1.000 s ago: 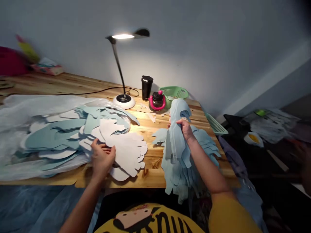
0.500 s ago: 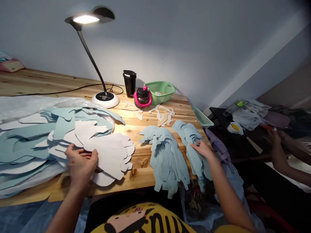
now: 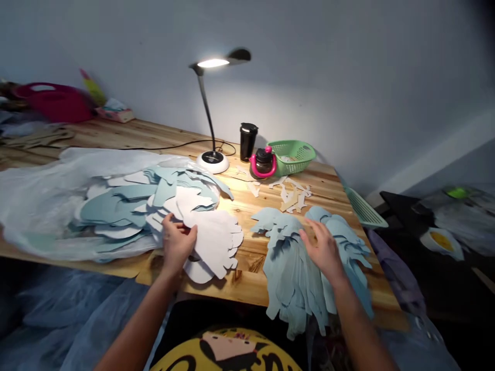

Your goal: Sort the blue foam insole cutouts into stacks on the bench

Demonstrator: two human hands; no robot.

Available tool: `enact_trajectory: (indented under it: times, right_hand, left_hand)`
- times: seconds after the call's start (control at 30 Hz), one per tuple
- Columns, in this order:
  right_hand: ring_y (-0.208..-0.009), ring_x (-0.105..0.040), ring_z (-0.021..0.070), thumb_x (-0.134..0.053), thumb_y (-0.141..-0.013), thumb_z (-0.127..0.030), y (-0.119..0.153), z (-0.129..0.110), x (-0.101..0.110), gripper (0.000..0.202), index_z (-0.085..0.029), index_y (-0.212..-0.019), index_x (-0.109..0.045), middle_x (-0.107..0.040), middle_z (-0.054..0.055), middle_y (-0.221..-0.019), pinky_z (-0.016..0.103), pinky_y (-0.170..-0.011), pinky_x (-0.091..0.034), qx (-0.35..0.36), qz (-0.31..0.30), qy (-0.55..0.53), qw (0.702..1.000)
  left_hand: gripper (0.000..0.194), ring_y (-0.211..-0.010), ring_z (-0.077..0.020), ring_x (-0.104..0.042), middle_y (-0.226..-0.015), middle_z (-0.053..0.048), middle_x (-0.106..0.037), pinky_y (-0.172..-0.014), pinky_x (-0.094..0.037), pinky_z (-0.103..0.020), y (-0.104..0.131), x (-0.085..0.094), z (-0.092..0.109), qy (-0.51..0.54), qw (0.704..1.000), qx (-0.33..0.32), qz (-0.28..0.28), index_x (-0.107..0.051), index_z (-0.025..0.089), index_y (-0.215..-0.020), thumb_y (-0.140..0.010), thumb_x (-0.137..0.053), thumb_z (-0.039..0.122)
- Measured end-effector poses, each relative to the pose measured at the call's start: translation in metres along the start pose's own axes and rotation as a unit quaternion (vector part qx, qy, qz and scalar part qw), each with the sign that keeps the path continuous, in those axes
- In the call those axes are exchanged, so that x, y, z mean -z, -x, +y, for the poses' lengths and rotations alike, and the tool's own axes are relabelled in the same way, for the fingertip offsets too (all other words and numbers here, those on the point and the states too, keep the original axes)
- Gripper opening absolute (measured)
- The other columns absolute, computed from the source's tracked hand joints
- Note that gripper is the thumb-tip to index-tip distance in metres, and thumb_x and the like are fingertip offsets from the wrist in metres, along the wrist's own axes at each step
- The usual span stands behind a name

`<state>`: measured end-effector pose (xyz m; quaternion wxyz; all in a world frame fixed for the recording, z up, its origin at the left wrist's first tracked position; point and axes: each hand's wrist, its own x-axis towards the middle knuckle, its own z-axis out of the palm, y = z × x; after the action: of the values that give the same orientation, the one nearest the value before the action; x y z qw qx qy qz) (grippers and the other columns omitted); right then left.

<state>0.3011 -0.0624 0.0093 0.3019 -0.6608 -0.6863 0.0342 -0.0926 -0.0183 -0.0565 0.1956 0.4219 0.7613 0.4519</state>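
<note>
My left hand (image 3: 178, 243) rests at the near edge of a fanned pile of white glove-shaped cut-outs (image 3: 212, 234), its fingers bent and the thumb apart from them. Under and beside that pile lie blue and white pieces (image 3: 116, 203) on a clear plastic bag (image 3: 34, 206). Between the two blue piles is my right hand (image 3: 324, 250), open, with nothing visible in its fingers. One pile of pale blue cut-outs (image 3: 290, 268) hangs partly over the table's front edge. Another blue pile (image 3: 350, 242) lies to its right, partly hidden by my hand and forearm.
A desk lamp (image 3: 212, 162) shines at the back of the wooden table (image 3: 247, 288). Near it stand a black tumbler (image 3: 248, 141), a pink-handled bottle (image 3: 263, 164) and a green basket (image 3: 296, 159). Paper scraps (image 3: 294, 198) lie in front of them. A dark table (image 3: 417, 257) stands at right.
The view has turned left. My right hand has come off the right-hand blue pile and moved left, its fingers now apart. My left hand stays at the white cut-outs.
</note>
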Motion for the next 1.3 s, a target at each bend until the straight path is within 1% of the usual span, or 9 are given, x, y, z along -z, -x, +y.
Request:
enact_trajectory:
  times: [0.13,0.3,0.4,0.5,0.6,0.73,0.87,1.13,1.3]
  right_hand:
    - [-0.120,-0.059,0.0285,-0.048,-0.101,-0.047,-0.034,-0.103,-0.056,0.042,-0.022,-0.131,-0.064,-0.067,0.012,-0.124,0.043,-0.108,-0.046,0.161,-0.169,-0.108,0.966]
    - [-0.130,-0.049,0.0364,-0.073,-0.081,-0.059,-0.055,-0.187,-0.150,0.091,-0.012,-0.152,-0.041,-0.052,0.022,-0.142,0.047,-0.108,-0.043,0.222,-0.289,-0.059,0.929]
    - [-0.122,-0.051,0.0384,-0.081,-0.073,-0.057,-0.066,-0.204,-0.184,0.094,-0.010,-0.145,-0.044,-0.055,0.024,-0.134,0.049,-0.101,-0.044,0.190,-0.307,-0.036,0.932]
    - [-0.108,-0.056,0.0321,-0.075,-0.078,-0.044,-0.078,-0.206,-0.197,0.057,-0.014,-0.122,-0.056,-0.063,0.016,-0.113,0.041,-0.092,-0.045,0.151,-0.297,-0.063,0.941]
    - [-0.087,-0.058,0.0249,-0.061,-0.086,-0.031,-0.084,-0.204,-0.200,0.030,-0.018,-0.113,-0.055,-0.063,0.006,-0.088,0.034,-0.077,-0.043,0.128,-0.305,-0.086,0.940]
    - [-0.078,-0.056,0.0235,-0.068,-0.081,-0.044,-0.081,-0.209,-0.203,0.046,-0.019,-0.115,-0.050,-0.056,0.000,-0.078,0.031,-0.069,-0.039,0.118,-0.312,-0.100,0.937]
    - [-0.076,-0.054,0.0220,-0.078,-0.063,-0.040,-0.076,-0.212,-0.206,0.056,-0.022,-0.108,-0.051,-0.051,-0.005,-0.073,0.030,-0.069,-0.039,0.035,-0.327,-0.233,0.915]
    - [-0.064,-0.057,0.0170,-0.057,-0.072,-0.044,-0.087,-0.181,-0.173,0.025,-0.021,-0.080,-0.054,-0.061,0.002,-0.075,0.032,-0.062,-0.050,-0.047,-0.444,-0.481,0.755]
    - [-0.062,-0.050,0.0134,-0.074,-0.069,-0.050,-0.091,-0.162,-0.152,0.040,-0.021,-0.094,-0.063,-0.053,-0.002,-0.073,0.029,-0.065,-0.051,-0.127,-0.447,-0.688,0.558]
  left_hand:
    - [0.075,-0.078,-0.0202,-0.069,-0.090,-0.003,-0.065,-0.075,-0.058,-0.034,-0.002,-0.001,0.002,0.027,1.000,-0.003,-0.001,-0.038,0.013,-0.142,-0.078,-0.068,0.035]
    - [0.065,-0.069,-0.0183,-0.068,-0.081,-0.002,-0.066,-0.067,-0.056,-0.030,-0.003,0.005,-0.008,0.094,0.994,-0.022,-0.052,-0.046,0.011,-0.142,-0.084,-0.058,0.038]
    - [0.051,-0.068,-0.0176,-0.066,-0.081,-0.004,-0.066,-0.065,-0.055,-0.028,-0.009,0.021,-0.013,0.082,0.995,-0.057,-0.030,-0.061,0.012,-0.129,-0.086,-0.054,0.039]
    - [0.046,-0.080,-0.0200,-0.066,-0.096,-0.009,-0.066,-0.076,-0.057,-0.032,-0.028,0.045,-0.018,-0.009,0.991,-0.132,0.035,-0.067,0.014,-0.125,-0.089,-0.050,0.037]
    - [0.047,-0.099,-0.0277,-0.064,-0.102,-0.013,-0.062,-0.096,-0.053,-0.041,-0.064,0.067,-0.020,-0.139,0.974,-0.177,0.026,-0.069,0.016,-0.130,-0.088,-0.051,0.031]
    - [0.055,-0.101,-0.0314,-0.064,-0.106,-0.016,-0.062,-0.097,-0.052,-0.044,-0.105,0.077,-0.020,-0.202,0.972,-0.122,0.018,-0.059,0.014,-0.141,-0.090,-0.052,0.031]
    - [0.054,-0.098,-0.0295,-0.064,-0.105,-0.014,-0.066,-0.095,-0.051,-0.041,-0.114,0.075,-0.022,-0.166,0.976,-0.139,0.029,-0.057,0.011,-0.139,-0.091,-0.050,0.034]
    - [0.039,-0.091,-0.0245,-0.065,-0.102,-0.012,-0.067,-0.088,-0.054,-0.037,-0.090,0.075,-0.033,-0.088,0.977,-0.184,0.058,-0.069,0.014,-0.118,-0.090,-0.051,0.034]
    - [0.034,-0.097,-0.0250,-0.066,-0.105,-0.012,-0.069,-0.093,-0.054,-0.039,-0.058,0.061,-0.006,-0.035,0.969,-0.232,0.072,-0.071,0.015,-0.111,-0.093,-0.052,0.037]
